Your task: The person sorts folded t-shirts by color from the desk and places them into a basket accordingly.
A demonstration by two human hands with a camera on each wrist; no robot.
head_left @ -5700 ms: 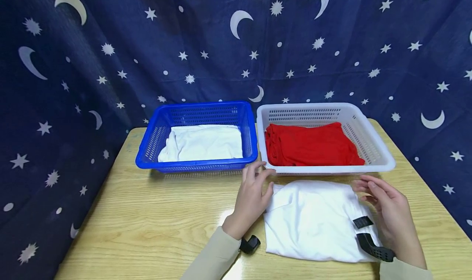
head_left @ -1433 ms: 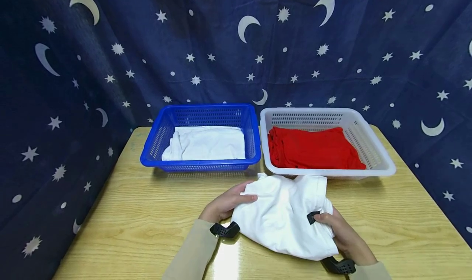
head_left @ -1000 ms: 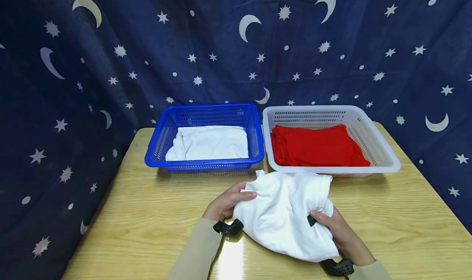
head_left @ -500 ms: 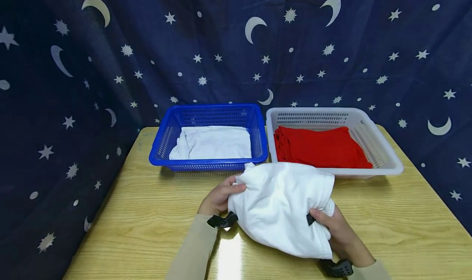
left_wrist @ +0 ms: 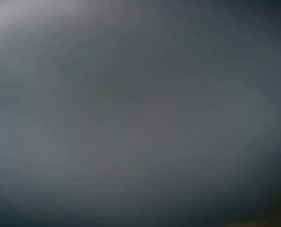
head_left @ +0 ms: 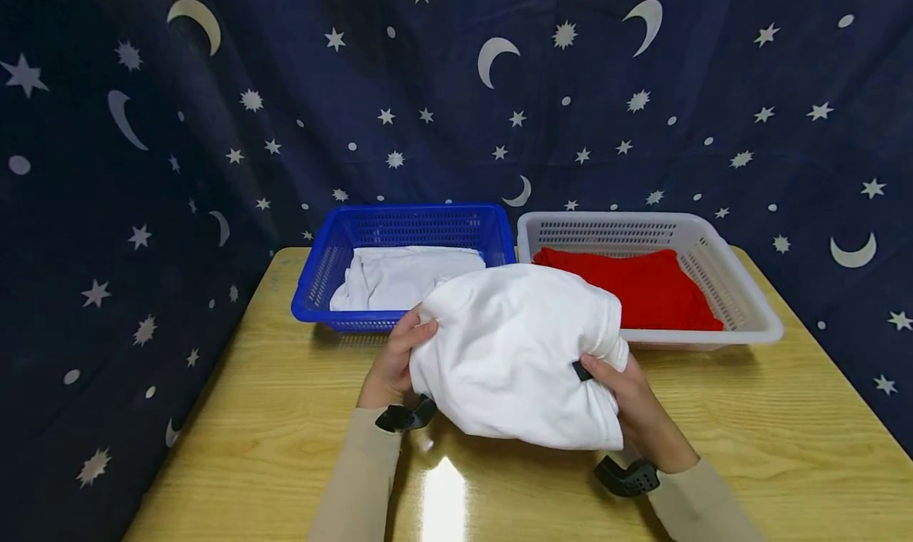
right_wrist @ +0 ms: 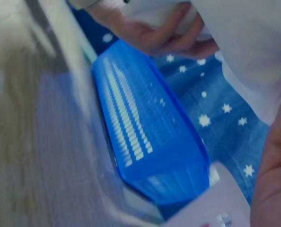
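Observation:
A folded white shirt (head_left: 513,352) with a small black label (head_left: 582,370) hangs raised above the table, between both hands. At its left edge my left hand (head_left: 395,360) grips it, thumb on top and the other fingers underneath. My right hand (head_left: 635,403) pinches the right side, its thumb beside the label. From below, the right wrist view shows the underside of the shirt (right_wrist: 254,52), the left hand's curled fingers (right_wrist: 173,40) and part of the right hand (right_wrist: 277,175). Grey blur fills the left wrist view.
Behind the shirt stand a blue basket (head_left: 307,308) holding folded white cloth (head_left: 399,276) and a white basket (head_left: 763,328) holding folded red cloth (head_left: 649,288). The shirt overlaps both near rims in the head view. A star-patterned curtain (head_left: 428,90) borders the wooden table (head_left: 250,447).
Both hands first took hold of the shirt that lay on the table. Since then they have lifted it up and to the left, towards the baskets.

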